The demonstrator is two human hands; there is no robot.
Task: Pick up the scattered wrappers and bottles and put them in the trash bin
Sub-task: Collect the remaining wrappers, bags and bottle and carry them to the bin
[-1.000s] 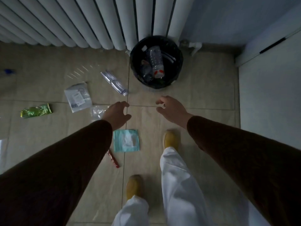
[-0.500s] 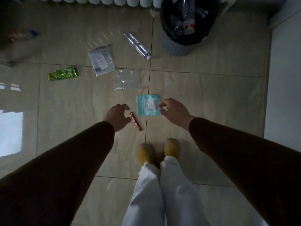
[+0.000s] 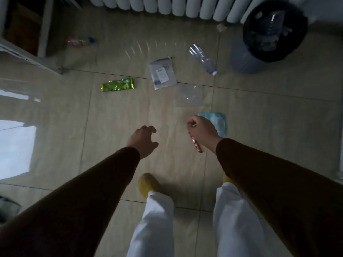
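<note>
The black-lined trash bin (image 3: 249, 37) stands at the top right with bottles inside. On the tiles lie a clear bottle (image 3: 203, 61), a white-grey packet (image 3: 163, 75), a clear plastic bag (image 3: 189, 95), a green wrapper (image 3: 117, 84), a teal packet (image 3: 220, 120) and a red stick wrapper (image 3: 197, 146). A second bottle (image 3: 79, 41) with a blue cap lies far left. My right hand (image 3: 203, 129) has its fingers pinched right at the red stick's upper end; whether it grips the stick is unclear. My left hand (image 3: 145, 140) hovers left of it, fingers apart, holding nothing.
A white radiator (image 3: 167, 6) runs along the top wall. A shelf unit (image 3: 22, 30) stands at the top left, and a small white scrap (image 3: 221, 26) lies by the radiator. My feet in yellow slippers (image 3: 148, 184) stand below the hands.
The view has swung left, so the bin now sits at the top right. My right hand moved off the teal packet's edge to the red stick. My feet have spread apart.
</note>
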